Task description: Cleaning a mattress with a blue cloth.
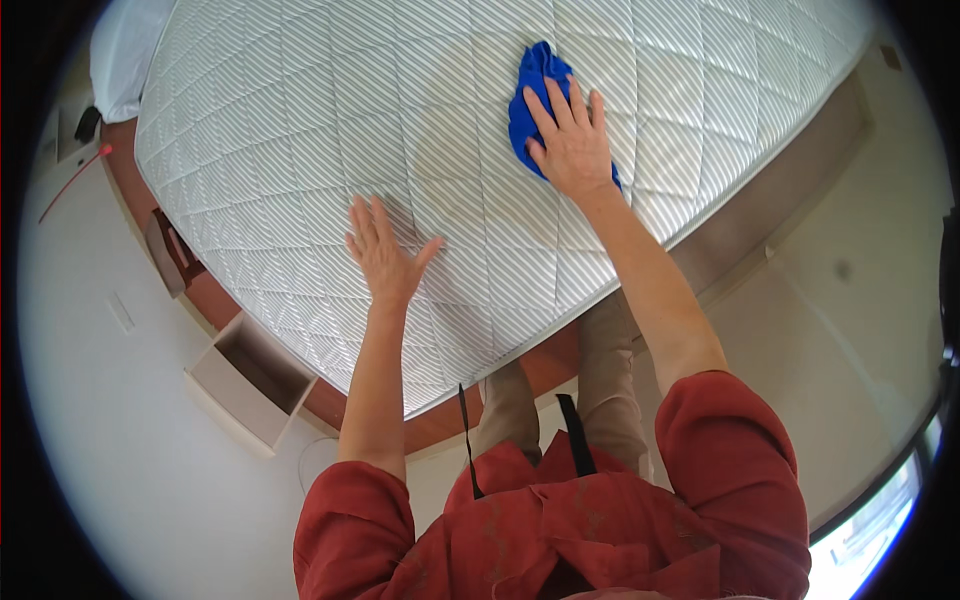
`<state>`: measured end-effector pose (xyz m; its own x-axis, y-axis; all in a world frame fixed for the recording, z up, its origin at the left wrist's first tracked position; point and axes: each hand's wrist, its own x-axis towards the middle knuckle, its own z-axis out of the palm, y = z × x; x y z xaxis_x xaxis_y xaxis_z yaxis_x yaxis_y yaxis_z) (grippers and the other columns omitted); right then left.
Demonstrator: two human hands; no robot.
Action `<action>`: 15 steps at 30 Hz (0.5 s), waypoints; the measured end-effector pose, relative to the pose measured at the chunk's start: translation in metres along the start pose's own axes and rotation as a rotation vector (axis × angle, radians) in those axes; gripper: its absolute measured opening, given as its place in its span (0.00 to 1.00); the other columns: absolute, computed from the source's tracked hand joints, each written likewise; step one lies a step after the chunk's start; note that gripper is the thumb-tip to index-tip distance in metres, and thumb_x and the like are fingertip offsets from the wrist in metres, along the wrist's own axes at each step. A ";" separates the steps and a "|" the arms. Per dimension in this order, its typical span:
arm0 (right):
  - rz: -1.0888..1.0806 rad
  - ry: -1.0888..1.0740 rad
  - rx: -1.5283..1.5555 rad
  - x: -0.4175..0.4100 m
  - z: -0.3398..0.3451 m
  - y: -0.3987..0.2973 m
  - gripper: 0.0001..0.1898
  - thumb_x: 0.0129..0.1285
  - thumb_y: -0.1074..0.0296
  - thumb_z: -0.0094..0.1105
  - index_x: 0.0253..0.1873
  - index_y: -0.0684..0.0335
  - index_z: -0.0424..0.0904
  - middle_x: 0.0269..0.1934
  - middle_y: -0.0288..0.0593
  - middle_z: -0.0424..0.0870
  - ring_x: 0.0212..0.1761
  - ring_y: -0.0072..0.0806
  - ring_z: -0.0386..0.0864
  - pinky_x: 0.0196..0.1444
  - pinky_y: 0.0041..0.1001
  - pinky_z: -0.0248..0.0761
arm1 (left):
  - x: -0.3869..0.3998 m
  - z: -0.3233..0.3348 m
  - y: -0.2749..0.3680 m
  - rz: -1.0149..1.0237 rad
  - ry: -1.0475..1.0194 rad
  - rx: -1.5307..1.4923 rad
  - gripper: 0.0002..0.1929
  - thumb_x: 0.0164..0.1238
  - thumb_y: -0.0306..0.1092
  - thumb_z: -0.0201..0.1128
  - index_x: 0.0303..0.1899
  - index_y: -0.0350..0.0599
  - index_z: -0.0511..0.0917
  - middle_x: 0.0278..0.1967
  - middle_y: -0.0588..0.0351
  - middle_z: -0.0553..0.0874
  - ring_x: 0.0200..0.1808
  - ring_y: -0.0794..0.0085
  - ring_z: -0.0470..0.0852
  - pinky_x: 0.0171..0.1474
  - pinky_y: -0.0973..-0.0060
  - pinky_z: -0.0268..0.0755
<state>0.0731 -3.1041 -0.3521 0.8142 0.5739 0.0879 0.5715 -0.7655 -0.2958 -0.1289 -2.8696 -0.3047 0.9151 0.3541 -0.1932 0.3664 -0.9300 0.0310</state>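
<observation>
A white mattress [247, 142] with grey diagonal stripes and quilted squares lies before me. A yellowish stain [446, 150] spreads across its middle, beside and below a crumpled blue cloth [529, 120]. My right hand [574, 142] presses this cloth against the mattress top, fingers spread over it. Part of the cloth is hidden under the palm. To the left and nearer to me, my left hand [386, 255] is empty, with its fingers apart and thumb out. It is at the mattress surface; whether it touches cannot be told.
An open-fronted beige box or drawer unit [255, 386] stands left of the mattress. Along the right side runs a brown panel [757, 187]. A white bundle [127, 60] is at the upper left, near a thin red cord [71, 184]. My legs [607, 360] stand close to the mattress edge.
</observation>
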 end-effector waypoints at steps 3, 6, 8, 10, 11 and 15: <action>-0.007 0.045 0.101 -0.003 0.004 0.004 0.37 0.59 0.51 0.68 0.74 0.47 0.67 0.72 0.49 0.67 0.76 0.53 0.59 0.75 0.59 0.48 | 0.045 -0.010 0.030 -0.091 -0.107 -0.176 0.64 0.45 0.59 0.80 0.77 0.38 0.49 0.78 0.38 0.51 0.80 0.47 0.50 0.76 0.52 0.52; -0.021 0.056 0.128 -0.002 0.006 0.010 0.37 0.57 0.52 0.68 0.73 0.47 0.69 0.71 0.49 0.67 0.75 0.54 0.60 0.74 0.59 0.50 | 0.066 -0.017 0.043 -0.222 -0.317 -0.135 0.68 0.36 0.54 0.84 0.78 0.39 0.47 0.79 0.39 0.49 0.80 0.46 0.47 0.76 0.43 0.53; -0.025 0.081 0.141 -0.003 0.007 0.013 0.37 0.57 0.52 0.67 0.73 0.47 0.69 0.71 0.49 0.68 0.75 0.55 0.61 0.73 0.60 0.52 | 0.071 -0.021 0.044 -0.239 -0.380 -0.122 0.69 0.36 0.54 0.84 0.78 0.39 0.47 0.79 0.39 0.48 0.80 0.46 0.47 0.75 0.43 0.54; -0.028 0.056 0.150 -0.002 0.008 0.013 0.36 0.57 0.52 0.67 0.72 0.47 0.70 0.70 0.49 0.69 0.75 0.55 0.61 0.73 0.61 0.52 | 0.078 -0.023 0.049 -0.244 -0.438 -0.119 0.69 0.36 0.53 0.85 0.78 0.38 0.46 0.79 0.39 0.48 0.80 0.45 0.46 0.75 0.43 0.55; -0.023 0.035 0.151 -0.003 0.008 0.012 0.36 0.56 0.52 0.67 0.72 0.48 0.71 0.70 0.49 0.69 0.74 0.56 0.62 0.73 0.61 0.52 | 0.079 -0.024 0.052 -0.275 -0.489 -0.093 0.70 0.35 0.53 0.85 0.78 0.37 0.44 0.79 0.36 0.48 0.80 0.44 0.46 0.77 0.48 0.53; -0.021 0.056 0.177 -0.003 0.011 0.009 0.36 0.54 0.53 0.68 0.70 0.48 0.73 0.69 0.49 0.70 0.74 0.56 0.63 0.72 0.61 0.54 | 0.078 -0.023 0.052 -0.294 -0.480 -0.068 0.72 0.34 0.51 0.86 0.77 0.34 0.42 0.78 0.33 0.47 0.79 0.40 0.46 0.78 0.54 0.54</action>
<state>0.0750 -3.1098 -0.3655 0.8096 0.5683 0.1469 0.5653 -0.6873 -0.4561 -0.0346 -2.8885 -0.2951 0.5993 0.4978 -0.6269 0.6190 -0.7848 -0.0315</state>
